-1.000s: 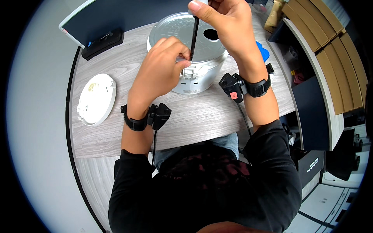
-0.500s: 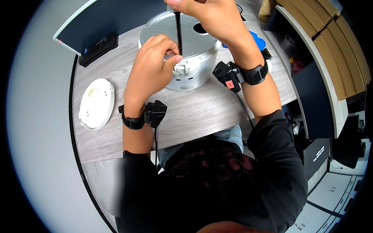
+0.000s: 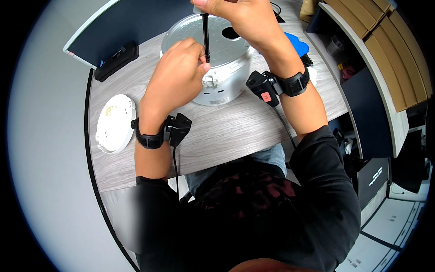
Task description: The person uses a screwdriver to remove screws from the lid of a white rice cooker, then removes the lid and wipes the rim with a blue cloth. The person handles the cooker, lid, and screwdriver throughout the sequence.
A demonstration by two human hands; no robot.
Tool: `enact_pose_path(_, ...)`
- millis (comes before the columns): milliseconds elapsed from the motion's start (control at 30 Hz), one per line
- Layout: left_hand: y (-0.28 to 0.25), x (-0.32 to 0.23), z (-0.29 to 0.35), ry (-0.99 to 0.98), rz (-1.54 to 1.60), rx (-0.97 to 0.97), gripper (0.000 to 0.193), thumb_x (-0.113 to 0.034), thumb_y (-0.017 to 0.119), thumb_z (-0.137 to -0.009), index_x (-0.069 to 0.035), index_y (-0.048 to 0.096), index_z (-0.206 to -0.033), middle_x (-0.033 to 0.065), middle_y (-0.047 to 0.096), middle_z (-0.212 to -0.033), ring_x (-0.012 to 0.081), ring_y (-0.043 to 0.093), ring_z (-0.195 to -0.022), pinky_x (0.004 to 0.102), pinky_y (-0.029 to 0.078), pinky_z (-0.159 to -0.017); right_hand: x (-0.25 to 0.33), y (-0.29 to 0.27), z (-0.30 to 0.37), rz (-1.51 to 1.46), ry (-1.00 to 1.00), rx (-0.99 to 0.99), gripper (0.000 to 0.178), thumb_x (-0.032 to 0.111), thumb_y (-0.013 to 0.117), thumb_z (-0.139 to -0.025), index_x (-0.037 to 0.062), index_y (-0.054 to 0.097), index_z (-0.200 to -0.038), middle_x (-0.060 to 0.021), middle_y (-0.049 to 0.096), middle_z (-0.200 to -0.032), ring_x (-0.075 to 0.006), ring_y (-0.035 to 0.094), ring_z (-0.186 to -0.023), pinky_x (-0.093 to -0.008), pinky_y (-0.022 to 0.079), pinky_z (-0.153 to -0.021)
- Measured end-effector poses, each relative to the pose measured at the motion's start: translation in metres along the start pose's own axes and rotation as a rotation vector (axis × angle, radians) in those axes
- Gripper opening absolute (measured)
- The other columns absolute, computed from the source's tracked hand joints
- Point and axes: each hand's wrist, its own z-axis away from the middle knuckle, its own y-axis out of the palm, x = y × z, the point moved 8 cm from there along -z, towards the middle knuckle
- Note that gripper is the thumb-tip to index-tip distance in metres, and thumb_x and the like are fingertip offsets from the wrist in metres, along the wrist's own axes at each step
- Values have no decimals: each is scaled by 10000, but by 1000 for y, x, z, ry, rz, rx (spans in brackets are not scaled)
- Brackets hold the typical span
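Screwdriver (image 3: 206, 40) stands almost straight up in the head view, with its long black rod below the right hand (image 3: 247, 22). The right hand is wrapped round its pale handle. The left hand (image 3: 174, 75) is narrow: its thumb and finger come close together by the rod's tip. It is too hidden to tell if they pinch the rod or something tiny. The white cooker (image 3: 233, 86) sits under both hands, with its shiny grey lid (image 3: 190, 31) on top and its front catch (image 3: 210, 81) just below the left thumb.

The tip could slip if the right hand pushes at a slant. Then it could poke the left thumb, because the thumb is so near, or scratch the grey lid. If the left fingers pinch something tiny, a loose pinch could drop it. The dark hole (image 3: 230, 33), just beside the right hand, might swallow it. The cooker could also turn, since neither hand seems to hold its side. The black cable (image 3: 284, 121) below the right wrist could snag if that arm twists. The white round cover (image 3: 116, 124) lies left of the left hand, where that elbow might bump it.
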Motion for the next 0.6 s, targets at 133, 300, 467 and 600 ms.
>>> enact_pose_path(133, 1, -8, 0, 19, -88, 17, 105, -32, 639, -866, 37, 560, -874, 177, 569, -879, 368, 550, -856, 442, 445, -764, 2, -3, 4, 10, -9, -11, 380, -23, 676, -898, -20, 582, -1266, -9, 631, -1008, -56, 587, -868, -214, 509, -764)
enact_pose_path(300, 6, -12, -1, -6, -204, 64, 86, -35, 595, -897, 40, 554, -892, 199, 572, -902, 387, 542, -887, 471, 439, -808, 7, -2, 9, -20, -42, -54, 358, -27, 676, -895, -22, 588, -1243, -9, 633, -999, -57, 591, -867, -214, 511, -764)
enact_pose_path(467, 8, -11, -3, 1, -258, 69, 125, -79, 585, -905, 44, 570, -898, 215, 586, -903, 397, 553, -885, 488, 448, -813, 6, -3, 10, 31, -49, -64, 343, -31, 678, -892, -23, 591, -1223, -7, 634, -983, -56, 593, -860, -210, 514, -763)
enact_pose_path(600, 10, -9, -3, 12, -290, 78, 152, -111, 547, -927, 39, 561, -904, 213, 574, -894, 397, 537, -888, 489, 432, -824, 6, -5, 11, 25, -71, -80, 339, -32, 678, -893, -21, 591, -1221, -5, 635, -982, -53, 593, -859, -207, 513, -757)
